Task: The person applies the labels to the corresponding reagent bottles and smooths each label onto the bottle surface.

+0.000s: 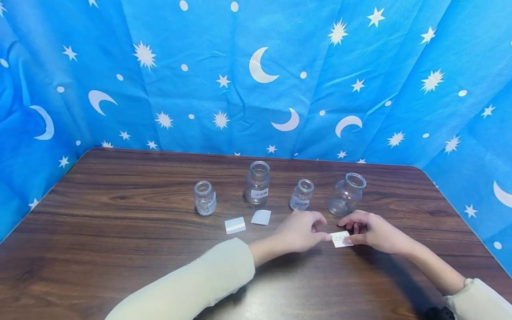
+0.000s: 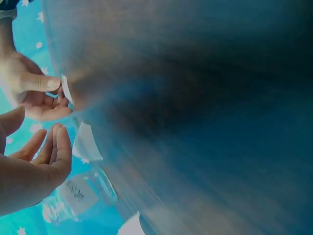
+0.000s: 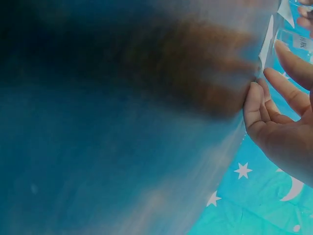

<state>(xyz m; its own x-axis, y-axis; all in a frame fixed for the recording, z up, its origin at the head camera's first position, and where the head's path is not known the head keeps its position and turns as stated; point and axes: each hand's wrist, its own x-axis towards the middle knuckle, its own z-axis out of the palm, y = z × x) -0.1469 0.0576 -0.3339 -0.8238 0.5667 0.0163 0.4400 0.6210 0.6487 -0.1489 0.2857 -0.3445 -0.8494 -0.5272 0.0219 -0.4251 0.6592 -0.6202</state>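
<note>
A small white label (image 1: 338,239) with handwriting is at the front right of several glass jars. My right hand (image 1: 374,231) holds its right edge, the thumb over the label and the other fingers bent; where the fingertips meet is partly hidden. On the label's left side, my left hand (image 1: 302,231) has its thumb tip close to the edge, with thumb and fingers spread apart in the left wrist view. Just behind the right hand, a round glass jar (image 1: 346,195) leans over. A small labelled jar (image 1: 301,195) stands behind the left hand.
Further left stand a taller labelled jar (image 1: 258,184) and another small labelled jar (image 1: 205,198). Two white paper pieces, a flat one (image 1: 235,225) and a curled one (image 1: 261,217), lie before them on the brown wooden table (image 1: 120,222). Starry blue cloth (image 1: 224,93) hangs behind.
</note>
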